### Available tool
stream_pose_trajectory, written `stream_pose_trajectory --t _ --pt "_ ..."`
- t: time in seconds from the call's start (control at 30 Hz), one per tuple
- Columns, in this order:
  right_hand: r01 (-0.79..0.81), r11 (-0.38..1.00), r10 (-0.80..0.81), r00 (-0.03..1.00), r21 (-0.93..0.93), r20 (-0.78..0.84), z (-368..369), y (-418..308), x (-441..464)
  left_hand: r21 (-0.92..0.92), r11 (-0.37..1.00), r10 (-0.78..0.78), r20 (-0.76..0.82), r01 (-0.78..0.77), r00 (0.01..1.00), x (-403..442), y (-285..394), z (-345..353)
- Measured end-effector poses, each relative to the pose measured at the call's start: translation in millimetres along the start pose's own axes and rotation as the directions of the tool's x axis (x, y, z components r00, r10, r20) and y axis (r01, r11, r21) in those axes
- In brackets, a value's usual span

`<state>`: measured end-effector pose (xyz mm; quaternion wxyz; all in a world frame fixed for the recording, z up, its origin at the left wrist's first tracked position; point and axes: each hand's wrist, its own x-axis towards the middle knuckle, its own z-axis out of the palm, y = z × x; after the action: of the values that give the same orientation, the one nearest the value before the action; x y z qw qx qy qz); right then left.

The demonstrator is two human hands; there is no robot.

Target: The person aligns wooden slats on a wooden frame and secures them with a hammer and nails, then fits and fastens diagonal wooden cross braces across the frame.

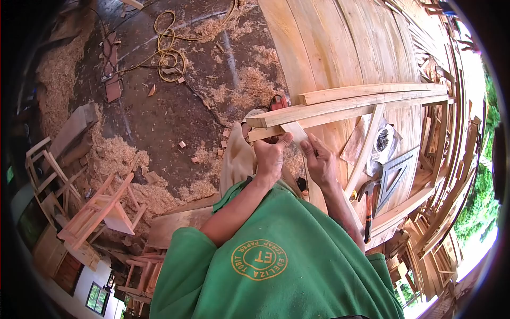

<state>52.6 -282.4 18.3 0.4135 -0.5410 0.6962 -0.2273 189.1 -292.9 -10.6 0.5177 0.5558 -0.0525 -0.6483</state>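
My left hand [270, 159] is closed at the near end of a pale wooden slat [295, 133], its thumb pressed against the wood. On the slat's other side, my right hand [321, 162] is closed with bent fingers along its edge. The slat meets the underside of a long wooden bar [345, 106], which lies beside another long bar [372, 92]. A shorter wooden piece [265, 133] sticks out to the left, just above my left hand. My fingertips are partly hidden behind the wood.
Right of my hands, a claw hammer [368, 210], a metal speed square [396, 178] and a bag of nails [382, 139] lie on the plank tabletop [340, 48]. A red power tool [277, 102] sits beyond the bars. Yellow cord [169, 50] and shavings cover the floor; stools [101, 212] stand left.
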Motion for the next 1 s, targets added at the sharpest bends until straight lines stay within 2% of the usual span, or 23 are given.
stream_pose_trajectory --t 0.07,0.2,0.33,0.43,0.5,0.57,0.6,0.63,0.67,0.7,0.77,0.8,0.87,0.9,0.97,1.0 --pt "0.043 0.999 -0.043 0.998 -0.01 -0.038 2 3 -1 -0.004 1.0 -0.011 -0.006 0.011 1.0 0 -2 0" --pt "-0.026 1.0 0.026 1.0 0.006 -0.01 0 1 -1 -0.018 1.0 0.004 -0.011 -0.004 1.0 2 -6 -3" --pt "0.009 1.0 -0.009 0.999 -0.015 -0.047 3 3 1 0.015 1.0 0.011 -0.016 -0.01 1.0 2 -4 -1" --pt "-0.011 1.0 0.01 0.996 -0.012 -0.089 6 2 -2 -0.002 0.997 -0.071 0.002 0.071 0.997 7 -15 -15" --pt "0.098 0.995 -0.098 0.991 0.003 -0.091 4 9 -3 0.099 0.994 -0.043 -0.001 0.043 0.999 11 -18 -22" --pt "0.149 0.984 -0.159 0.981 -0.093 -0.109 0 6 -3 0.085 0.995 -0.054 0.073 0.048 0.996 12 -18 -28" --pt "0.121 0.988 -0.129 0.987 -0.094 -0.095 -3 4 -3 0.098 0.989 -0.126 0.146 0.112 0.981 13 -18 -40" --pt "0.098 0.991 -0.105 0.992 -0.088 -0.071 -4 1 -3 0.221 0.964 -0.182 0.135 0.149 0.974 0 5 -33" --pt "0.023 0.99 -0.028 0.999 -0.137 -0.037 -3 1 -3 0.243 0.963 -0.164 0.202 0.113 0.966 -7 14 -32" --pt "0.023 0.99 -0.029 0.999 -0.138 -0.046 -5 1 -3 0.245 0.963 -0.164 0.211 0.11 0.964 -17 20 -36" --pt "-0.083 0.991 0.081 0.996 -0.103 -0.025 -5 0 -2 0.269 0.943 -0.224 0.076 0.197 0.971 -37 33 -54" --pt "-0.104 0.992 0.104 0.995 -0.07 -0.01 -4 1 -2 0.275 0.942 -0.218 0.074 0.19 0.973 -44 43 -67" --pt "-0.091 0.992 0.089 0.996 -0.082 -0.032 1 4 -2 0.372 0.905 -0.303 0.222 0.207 0.927 -54 62 -80" --pt "-0.084 0.991 0.079 0.995 -0.103 -0.053 0 5 -3 0.373 0.906 -0.304 0.237 0.202 0.923 -59 69 -76" --pt "-0.084 0.99 0.076 0.995 -0.116 -0.065 -4 3 -3 0.38 0.924 -0.197 0.387 0.038 0.901 -73 94 -63" --pt "-0.08 0.99 0.074 0.996 -0.119 -0.057 -4 1 -4 0.35 0.936 -0.105 0.407 -0.049 0.908 -79 103 -49"
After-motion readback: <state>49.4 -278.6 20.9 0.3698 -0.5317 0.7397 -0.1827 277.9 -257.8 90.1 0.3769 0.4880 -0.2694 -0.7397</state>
